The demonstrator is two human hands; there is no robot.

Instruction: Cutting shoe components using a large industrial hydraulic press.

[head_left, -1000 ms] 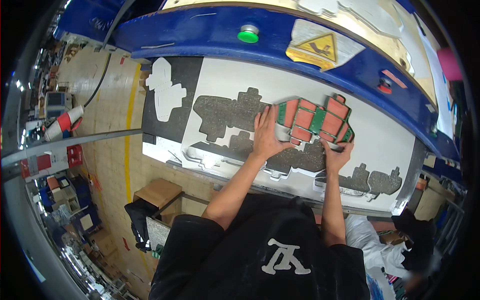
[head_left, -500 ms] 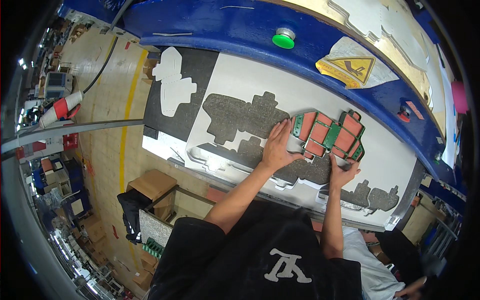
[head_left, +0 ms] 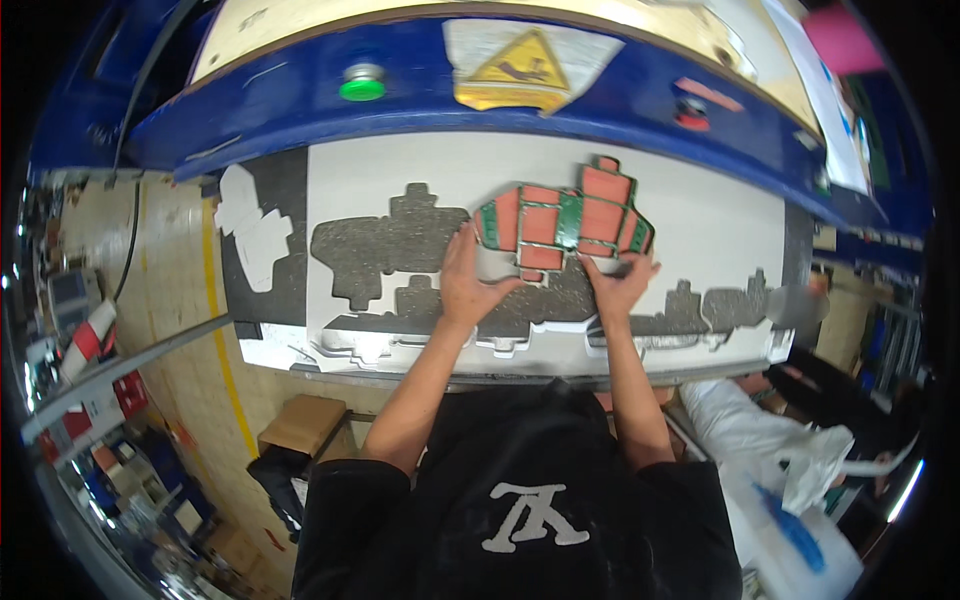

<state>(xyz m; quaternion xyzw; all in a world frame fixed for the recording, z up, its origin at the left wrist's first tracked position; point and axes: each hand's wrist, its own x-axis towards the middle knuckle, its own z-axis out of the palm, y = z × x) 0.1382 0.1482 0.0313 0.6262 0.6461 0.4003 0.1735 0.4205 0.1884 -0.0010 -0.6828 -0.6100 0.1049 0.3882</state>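
A cutting die [head_left: 568, 218] with a green frame and red foam pads lies on a large white sheet [head_left: 700, 215]. My left hand [head_left: 466, 285] is at its left end, fingers along the edge and thumb near the lower side. From below, my right hand [head_left: 616, 284] grips its lower right edge. Both hands hold the die between them. Dark bed surface shows through several shaped holes in the sheet, such as the large cut-out [head_left: 385, 240] left of my left hand. Whatever lies under the die is hidden.
A blue machine beam [head_left: 410, 85] runs across the far side, with a green button [head_left: 362, 84], a red button [head_left: 691, 113] and a yellow warning label [head_left: 525, 70]. A white cut piece [head_left: 255, 225] rests on the dark bed at left. Below stands a cardboard box [head_left: 303, 422].
My view has turned, so the bed now appears level. Both hands remain on the die, which keeps about the same place on the sheet.
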